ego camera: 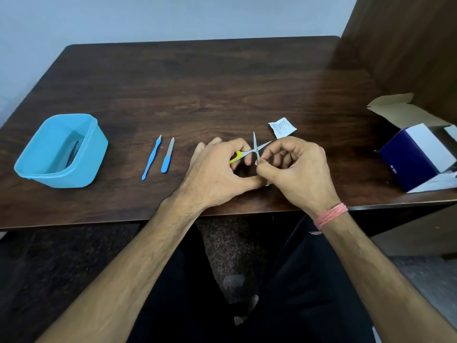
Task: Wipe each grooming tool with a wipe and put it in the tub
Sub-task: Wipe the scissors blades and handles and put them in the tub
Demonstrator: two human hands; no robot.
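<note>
On the dark wooden desk [197, 78], the largest thing is the blue tub [60, 151] at nine o'clock, open side up, with something dark lying inside that is too dim to name. At three o'clock, by the desk's right edge, stands an opened carton [418, 154], navy and white, flaps raised. Near the middle, toward the front edge, the left hand [217, 174] curls round the yellow handles of small scissors [256, 149], whose blades are spread and point to twelve and two o'clock. The right hand [296, 169], with a pink thread band at its wrist, pinches a small white wipe [257, 162] against the scissors just below the pivot. A white sachet [282, 127] lies just beyond the blade tips at one o'clock. Between tub and hands lie two blue-handled tools side by side, apart from each other: a slim pusher [151, 157] and a file [167, 155].
</note>
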